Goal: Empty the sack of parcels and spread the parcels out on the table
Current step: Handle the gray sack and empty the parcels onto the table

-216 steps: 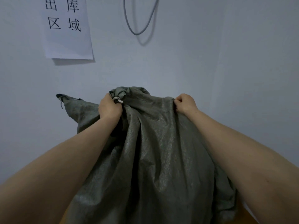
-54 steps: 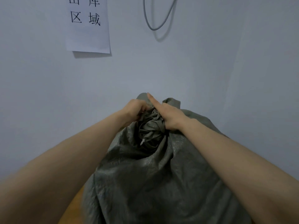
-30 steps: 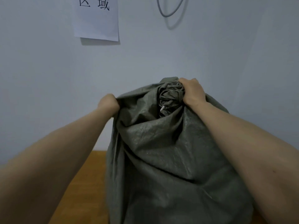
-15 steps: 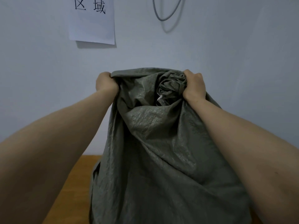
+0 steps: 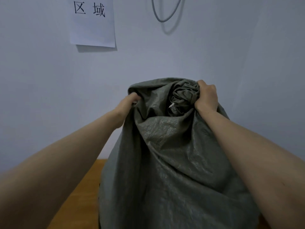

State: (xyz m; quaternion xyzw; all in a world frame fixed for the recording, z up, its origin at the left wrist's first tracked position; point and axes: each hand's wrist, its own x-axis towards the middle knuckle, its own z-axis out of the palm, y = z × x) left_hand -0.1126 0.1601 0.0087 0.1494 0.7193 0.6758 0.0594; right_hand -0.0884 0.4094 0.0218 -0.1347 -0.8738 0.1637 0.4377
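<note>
Standing on the worktop (image 5: 79,192) by the wall (image 5: 49,96), the grey sack (image 5: 173,162) is leaving wood showing at its left; the right grip (image 5: 206,98) is clenching its bunched top, the left grip (image 5: 127,104) its left edge.

The sack (image 5: 173,162) is a dull grey-green with a faint crinkled sheen, and a small white tag (image 5: 171,105) shows near its bunched top. The table (image 5: 79,192) is warm orange-brown wood. The wall (image 5: 49,96) is pale bluish grey; on it a white paper sheet (image 5: 92,30) bears black characters, and a grey cable (image 5: 166,15) hangs.
</note>
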